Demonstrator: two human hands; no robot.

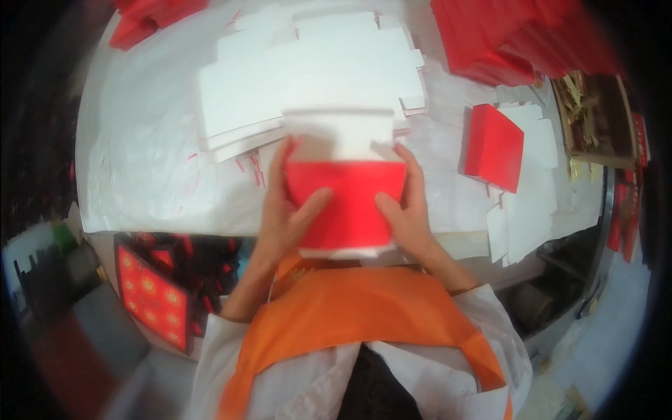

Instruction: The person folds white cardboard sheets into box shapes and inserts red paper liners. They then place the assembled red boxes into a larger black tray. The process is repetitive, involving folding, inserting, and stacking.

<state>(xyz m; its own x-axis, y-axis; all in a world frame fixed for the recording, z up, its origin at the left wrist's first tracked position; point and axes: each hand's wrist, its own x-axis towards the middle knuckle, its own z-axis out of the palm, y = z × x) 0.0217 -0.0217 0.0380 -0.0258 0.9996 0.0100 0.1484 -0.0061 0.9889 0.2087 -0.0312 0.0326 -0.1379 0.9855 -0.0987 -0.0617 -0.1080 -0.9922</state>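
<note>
Between my two hands, just above the table's front edge, is a red cardboard box with its white inner flap standing up at the far side. My left hand grips its left side, the thumb lying on the red face. My right hand grips the right side the same way, with its thumb on the red face too. The fingers behind the box are partly hidden. Beyond it lies a stack of flat white box blanks. A folded red box rests on more white blanks at the right.
The table has a whitish plastic cover with small red scraps on it. Piles of red boxes stand at the far right. A wooden tray holds gold-coloured pieces. Below the table's left edge is a red patterned panel.
</note>
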